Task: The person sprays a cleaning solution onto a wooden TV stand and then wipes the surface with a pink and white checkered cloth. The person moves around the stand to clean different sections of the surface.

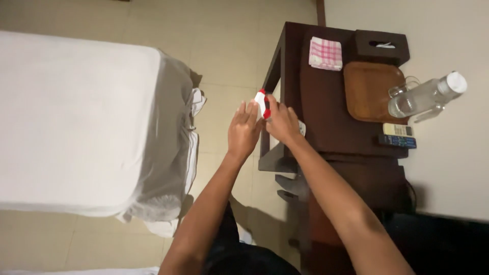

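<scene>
My right hand (pixel 281 122) grips a small white spray bottle with red trigger (pixel 263 103) at the dark table's (pixel 326 127) left edge — fingers wrapped round it. My left hand (pixel 243 130) hovers beside it, fingers together, open. Next calls for steady aim — probably a squeeze.

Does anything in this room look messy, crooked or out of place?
Mostly the bed: its sheet hangs loose and bunched at the corner nearest the dark side table. The items on the table look orderly.
</scene>
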